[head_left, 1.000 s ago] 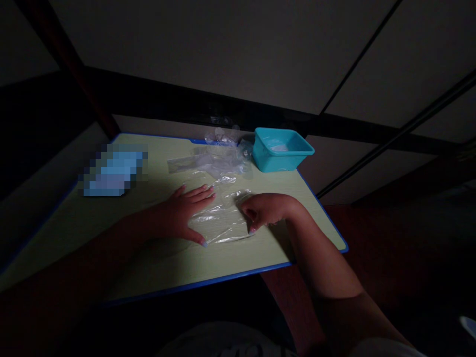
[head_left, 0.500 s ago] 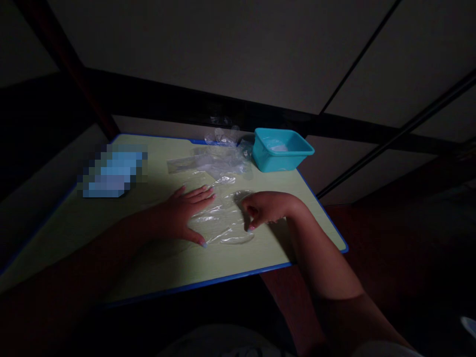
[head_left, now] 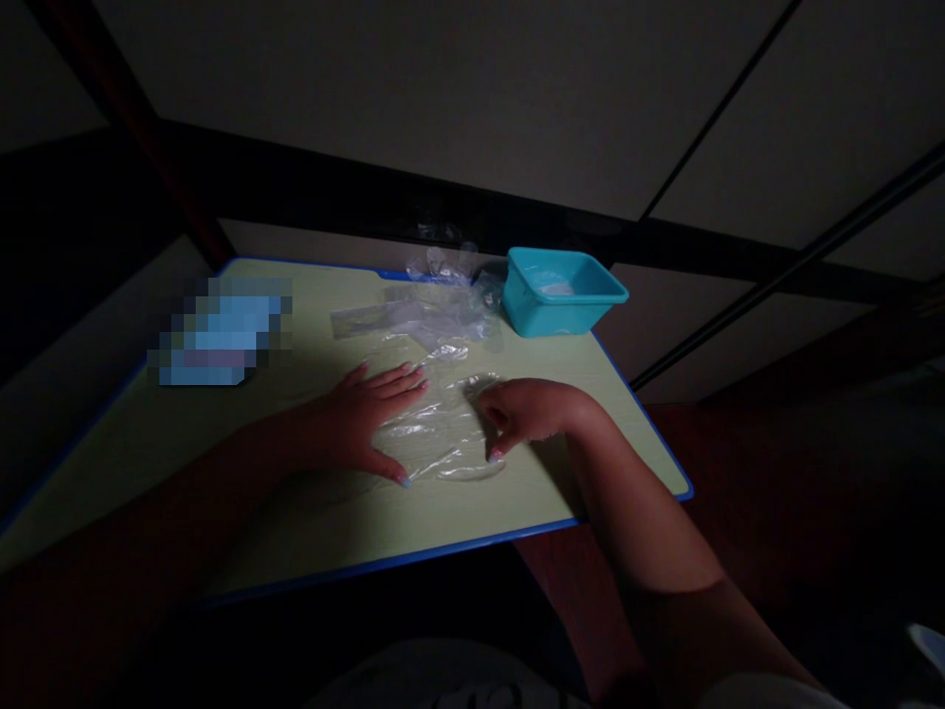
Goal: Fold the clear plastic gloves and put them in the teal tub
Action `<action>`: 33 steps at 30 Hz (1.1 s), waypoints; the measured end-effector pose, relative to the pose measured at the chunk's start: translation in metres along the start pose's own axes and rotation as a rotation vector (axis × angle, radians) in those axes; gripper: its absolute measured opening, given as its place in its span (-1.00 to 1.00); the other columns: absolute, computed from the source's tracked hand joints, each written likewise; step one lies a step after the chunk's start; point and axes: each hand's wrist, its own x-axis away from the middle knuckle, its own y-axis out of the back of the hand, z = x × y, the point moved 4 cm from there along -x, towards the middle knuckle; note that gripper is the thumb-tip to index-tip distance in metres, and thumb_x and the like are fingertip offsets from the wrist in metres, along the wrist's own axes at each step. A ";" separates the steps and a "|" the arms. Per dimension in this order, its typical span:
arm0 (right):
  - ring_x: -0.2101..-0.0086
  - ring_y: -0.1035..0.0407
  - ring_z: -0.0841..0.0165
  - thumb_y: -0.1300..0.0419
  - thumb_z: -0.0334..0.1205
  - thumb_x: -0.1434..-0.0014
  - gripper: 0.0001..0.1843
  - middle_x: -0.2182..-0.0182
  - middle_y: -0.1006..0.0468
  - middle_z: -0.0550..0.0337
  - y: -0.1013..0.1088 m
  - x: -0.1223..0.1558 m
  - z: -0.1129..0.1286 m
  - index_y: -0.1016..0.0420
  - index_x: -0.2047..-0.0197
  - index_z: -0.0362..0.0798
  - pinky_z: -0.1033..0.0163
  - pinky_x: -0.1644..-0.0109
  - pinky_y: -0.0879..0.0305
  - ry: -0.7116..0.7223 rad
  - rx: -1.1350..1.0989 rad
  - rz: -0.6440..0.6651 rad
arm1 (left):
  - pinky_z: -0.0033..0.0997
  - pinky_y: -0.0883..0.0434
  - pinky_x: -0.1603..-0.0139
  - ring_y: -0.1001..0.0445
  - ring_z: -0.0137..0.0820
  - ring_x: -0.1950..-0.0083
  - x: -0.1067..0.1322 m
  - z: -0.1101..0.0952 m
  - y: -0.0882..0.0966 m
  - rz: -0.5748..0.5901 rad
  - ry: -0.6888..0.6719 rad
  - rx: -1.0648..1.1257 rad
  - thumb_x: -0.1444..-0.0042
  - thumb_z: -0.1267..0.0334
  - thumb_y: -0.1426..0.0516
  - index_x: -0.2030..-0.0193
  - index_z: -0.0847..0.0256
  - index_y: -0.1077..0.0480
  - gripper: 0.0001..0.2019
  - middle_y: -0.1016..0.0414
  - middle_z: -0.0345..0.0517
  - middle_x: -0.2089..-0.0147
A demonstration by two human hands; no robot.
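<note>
One film (head_left: 444, 438) runs from under our flat-spread left fingers (head_left: 403, 396) toward the surface's (head_left: 472, 514) right edge, right fingers (head_left: 506, 444) curled, grip unclear

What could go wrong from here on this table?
The clear plastic film under the left hand is creased, so it might fold or tear if pulled. The teal bin stands by the edge of the table and could be knocked off. The loose plastic pile reaches the far edge and might slip.

Pale panels (head_left: 413, 89), a reddish floor (head_left: 683, 448) and a small table (head_left: 458, 512) suggest a home
</note>
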 end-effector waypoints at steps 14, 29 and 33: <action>0.46 -0.24 0.42 -0.17 -0.06 -0.20 -0.77 0.46 -0.43 0.22 0.015 0.002 0.017 -0.34 0.25 -0.07 0.33 0.39 -0.02 0.088 -0.149 -0.602 | 0.17 0.28 -0.37 0.29 -0.01 -0.47 0.002 -0.009 0.003 0.009 -0.035 0.043 0.09 -0.40 -0.10 -0.45 0.18 0.22 0.11 0.33 0.17 -0.48; -0.32 0.08 0.17 -0.10 0.09 -0.24 -0.21 -0.35 -0.04 -0.10 -0.015 -0.022 0.047 0.07 -0.40 -0.06 -0.18 -0.35 0.30 0.433 -0.053 -0.540 | 0.34 0.26 -0.32 0.29 0.09 -0.46 0.004 0.000 0.011 -0.072 0.250 -0.008 0.19 -0.42 -0.13 -0.43 0.40 0.16 0.21 0.34 0.35 -0.45; -0.36 0.26 0.22 0.03 0.16 -0.29 -0.16 -0.39 0.14 -0.06 -0.026 -0.030 0.045 0.25 -0.44 -0.09 -0.21 -0.35 0.50 0.366 -0.008 -0.378 | 0.30 0.24 -0.34 0.33 0.02 -0.47 0.004 -0.003 0.011 0.001 0.268 0.015 0.18 -0.40 -0.13 -0.43 0.43 0.21 0.23 0.41 0.34 -0.44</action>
